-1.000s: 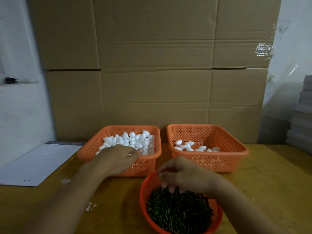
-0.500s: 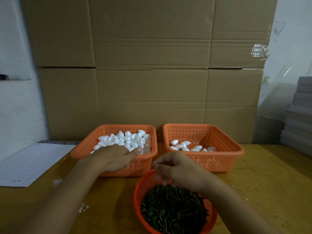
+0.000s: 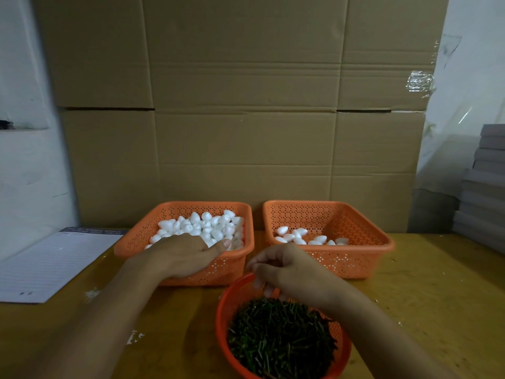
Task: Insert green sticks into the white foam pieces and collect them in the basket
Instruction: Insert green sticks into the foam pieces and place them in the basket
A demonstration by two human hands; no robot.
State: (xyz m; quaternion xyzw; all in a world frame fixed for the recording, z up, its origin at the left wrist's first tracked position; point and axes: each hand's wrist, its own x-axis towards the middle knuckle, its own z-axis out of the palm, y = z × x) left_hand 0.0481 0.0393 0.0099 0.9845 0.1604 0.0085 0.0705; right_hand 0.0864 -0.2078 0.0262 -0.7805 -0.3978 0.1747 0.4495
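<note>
Green sticks [image 3: 281, 340] fill one bowl [image 3: 222, 321]; both hands' fingers curl, grip unclear.

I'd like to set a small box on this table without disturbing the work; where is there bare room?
Bare wood lies right of the right basket and round bowl of green sticks, out to the grey stack. A narrower strip runs between the notepad and the left forearm. The middle is crowded: both baskets, the bowl and both hands.
</note>
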